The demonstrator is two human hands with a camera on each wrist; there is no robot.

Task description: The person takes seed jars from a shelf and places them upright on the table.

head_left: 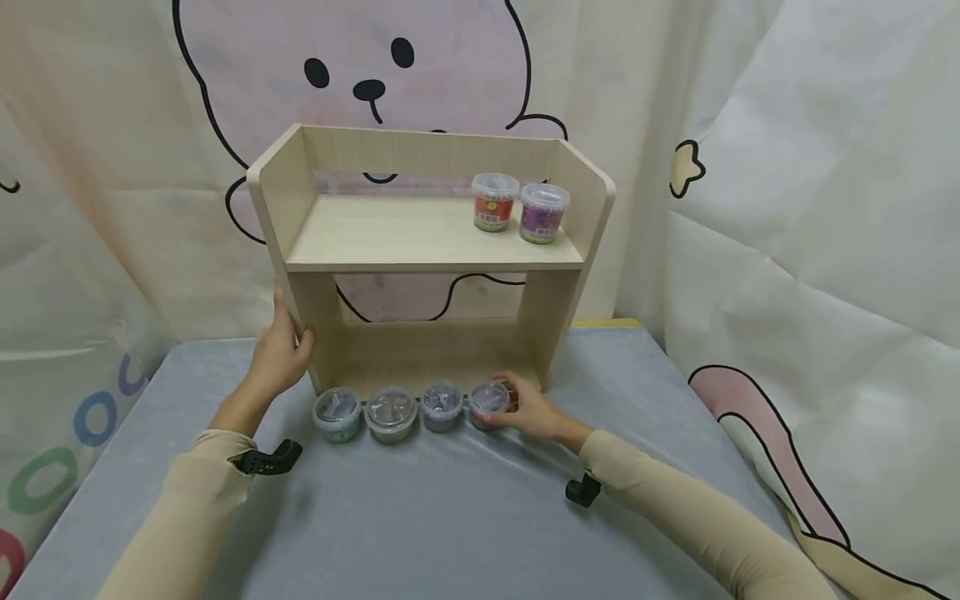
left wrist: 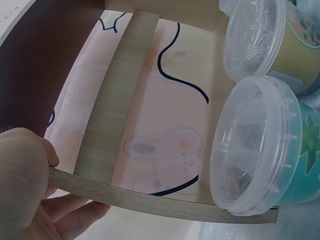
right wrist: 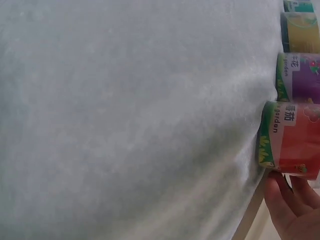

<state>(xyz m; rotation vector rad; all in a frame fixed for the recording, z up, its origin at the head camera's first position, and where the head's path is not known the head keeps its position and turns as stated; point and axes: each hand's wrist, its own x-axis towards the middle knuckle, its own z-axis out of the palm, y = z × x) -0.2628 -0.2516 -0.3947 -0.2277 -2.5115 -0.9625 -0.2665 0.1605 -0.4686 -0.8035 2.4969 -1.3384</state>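
Note:
A light wooden two-tier shelf (head_left: 427, 242) stands on a grey cloth-covered table (head_left: 420, 517). My left hand (head_left: 281, 354) grips the shelf's left side panel (left wrist: 150, 197), thumb in front. Several small clear-lidded tubs sit in a row before the shelf: a teal one (head_left: 337, 413), a yellow one (head_left: 390, 412), a purple one (head_left: 441, 405) and a red one (head_left: 489, 402). My right hand (head_left: 528, 408) holds the red tub (right wrist: 292, 140) at the row's right end, fingers (right wrist: 290, 205) curled round it. On the upper board stand another red tub (head_left: 494, 201) and a purple tub (head_left: 543, 212).
A pale curtain with a cartoon bear (head_left: 360, 75) hangs behind the shelf and wraps round both sides. Grey cloth (right wrist: 130, 120) stretches toward me in front of the tubs. The shelf's lower bay (head_left: 427, 350) holds nothing that I can see.

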